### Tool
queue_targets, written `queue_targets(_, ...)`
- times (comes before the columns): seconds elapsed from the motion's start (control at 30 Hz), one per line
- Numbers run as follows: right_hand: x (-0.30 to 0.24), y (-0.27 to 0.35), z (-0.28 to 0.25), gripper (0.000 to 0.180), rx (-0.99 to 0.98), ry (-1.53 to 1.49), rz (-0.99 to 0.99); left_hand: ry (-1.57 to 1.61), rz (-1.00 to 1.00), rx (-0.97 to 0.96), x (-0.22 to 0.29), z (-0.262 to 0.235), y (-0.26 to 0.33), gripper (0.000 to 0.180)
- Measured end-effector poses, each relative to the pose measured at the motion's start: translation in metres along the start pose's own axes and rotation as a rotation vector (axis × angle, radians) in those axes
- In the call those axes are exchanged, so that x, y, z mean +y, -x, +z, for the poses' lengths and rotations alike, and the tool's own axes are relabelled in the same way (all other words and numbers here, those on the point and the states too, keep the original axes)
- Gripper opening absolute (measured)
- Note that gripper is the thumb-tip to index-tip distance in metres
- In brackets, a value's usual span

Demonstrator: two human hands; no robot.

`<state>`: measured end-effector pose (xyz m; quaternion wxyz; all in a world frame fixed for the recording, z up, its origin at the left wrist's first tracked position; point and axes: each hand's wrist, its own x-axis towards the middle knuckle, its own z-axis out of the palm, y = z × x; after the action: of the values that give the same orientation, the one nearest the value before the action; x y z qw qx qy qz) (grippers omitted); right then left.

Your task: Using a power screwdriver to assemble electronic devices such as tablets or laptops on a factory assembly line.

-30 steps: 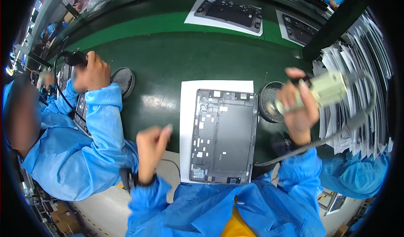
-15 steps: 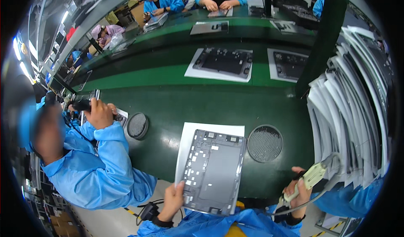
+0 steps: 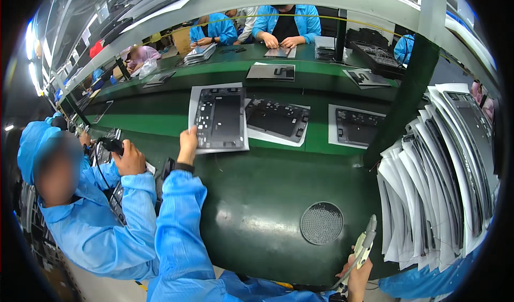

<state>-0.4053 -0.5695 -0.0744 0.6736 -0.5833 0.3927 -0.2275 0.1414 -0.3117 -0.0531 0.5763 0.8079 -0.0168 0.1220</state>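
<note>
At a green conveyor bench (image 3: 257, 216), a worker's left hand (image 3: 187, 144) grips the lower-left edge of a white sheet carrying a dark rectangular tablet back-frame (image 3: 219, 117). The right hand (image 3: 357, 272) holds a grey handheld electric screwdriver (image 3: 365, 243) near a round perforated metal disc (image 3: 321, 222). A neighbouring person in a blue smock (image 3: 101, 221) sits at left.

The right hand (image 3: 357, 272) is cut off by the lower edge, its fingers hidden behind the electric screwdriver (image 3: 365, 244). The left hand (image 3: 187, 144) covers the near corner of the white sheet (image 3: 218, 118).
</note>
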Motion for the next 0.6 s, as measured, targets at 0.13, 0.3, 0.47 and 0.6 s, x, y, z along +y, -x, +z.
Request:
queue_targets(0.13, 0.003, -0.002, -0.002, 0.043, 0.007, -0.015, -0.006, -0.089, -0.136, 0.026, -0.058, 0.009, -0.097, 0.043)
queue_targets(0.3, -0.012, 0.004, -0.003, 0.037, 0.058, 0.161, 0.001, -0.552, -0.123, 0.089, -0.068, 0.014, -0.115, 0.040)
queue_targets(0.47, -0.019, 0.005, 0.001, 0.035, 0.070, 0.117, 0.076, -0.877, 0.231, 0.289, -0.033, 0.036, -0.078, 0.025)
queue_targets(0.6, -0.008, 0.001, -0.003, 0.036, 0.042, 0.108, 0.063, -0.589, 0.796, -0.441, 0.025, 0.077, -0.023, 0.039)
